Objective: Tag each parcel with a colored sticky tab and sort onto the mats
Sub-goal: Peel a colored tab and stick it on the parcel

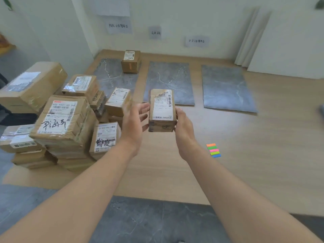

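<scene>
A small brown parcel with a white shipping label is held up in front of me. My right hand grips it from its right side. My left hand is beside the parcel's left edge with fingers loosely spread; whether they touch it I cannot tell. A pad of colored sticky tabs lies on the floor to the right of my right wrist. Three grey marble mats lie ahead: left mat, middle mat, right mat. A tagged parcel with an orange tab stands on the left mat's far end.
A pile of several brown parcels is stacked at the left on the wooden floor. Paper labels hang on the wall above the mats. White boards lean in the far right corner. A dark grey tile strip runs below me.
</scene>
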Demonstrator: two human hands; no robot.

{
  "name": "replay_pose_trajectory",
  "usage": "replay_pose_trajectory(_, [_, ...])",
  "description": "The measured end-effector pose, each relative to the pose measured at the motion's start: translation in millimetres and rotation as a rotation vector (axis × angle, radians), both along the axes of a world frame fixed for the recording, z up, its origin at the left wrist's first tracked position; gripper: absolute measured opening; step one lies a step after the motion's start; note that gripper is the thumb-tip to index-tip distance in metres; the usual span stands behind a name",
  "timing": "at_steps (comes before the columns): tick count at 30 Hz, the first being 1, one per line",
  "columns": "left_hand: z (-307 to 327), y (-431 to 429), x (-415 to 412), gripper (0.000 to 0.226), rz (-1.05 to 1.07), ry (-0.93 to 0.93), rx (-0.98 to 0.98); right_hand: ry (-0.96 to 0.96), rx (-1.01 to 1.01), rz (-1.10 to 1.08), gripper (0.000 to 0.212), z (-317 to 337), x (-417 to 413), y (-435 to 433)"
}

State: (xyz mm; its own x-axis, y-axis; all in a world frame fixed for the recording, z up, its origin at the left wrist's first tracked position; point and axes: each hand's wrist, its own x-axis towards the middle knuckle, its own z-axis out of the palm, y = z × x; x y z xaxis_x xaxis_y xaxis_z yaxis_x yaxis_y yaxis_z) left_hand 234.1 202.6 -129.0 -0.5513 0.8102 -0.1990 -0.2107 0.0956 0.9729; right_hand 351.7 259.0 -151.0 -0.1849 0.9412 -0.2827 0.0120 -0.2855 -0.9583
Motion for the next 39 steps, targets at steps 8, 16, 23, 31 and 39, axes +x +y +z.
replay_pose_trajectory(8, [-49.0, 47.8, 74.0, 0.04, -0.082, -0.098, -0.078, -0.063, -0.049, -0.072, 0.046, -56.4, 84.8, 32.2])
replay_pose_trajectory(16, [-125.9, 67.4, 123.8, 0.04, -0.036, -0.132, -0.141, -0.103, -0.053, -0.023, 0.038, -140.2, 128.2, 50.4])
replay_pose_trajectory(23, [-176.0, 67.1, 133.8, 0.038, 0.004, -0.16, -0.176, -0.096, -0.049, 0.042, 0.043, -189.9, 140.5, 50.1])
replay_pose_trajectory(31, [-188.6, 72.7, 128.5, 0.043, -0.006, -0.051, -0.163, -0.11, -0.019, -0.068, 0.027, -209.7, 144.7, 57.7])
replay_pose_trajectory(39, [-134.7, 106.9, 158.7, 0.039, -0.111, -0.07, 0.122, -0.514, 0.116, -0.122, 0.03, -211.2, 195.0, 88.8])
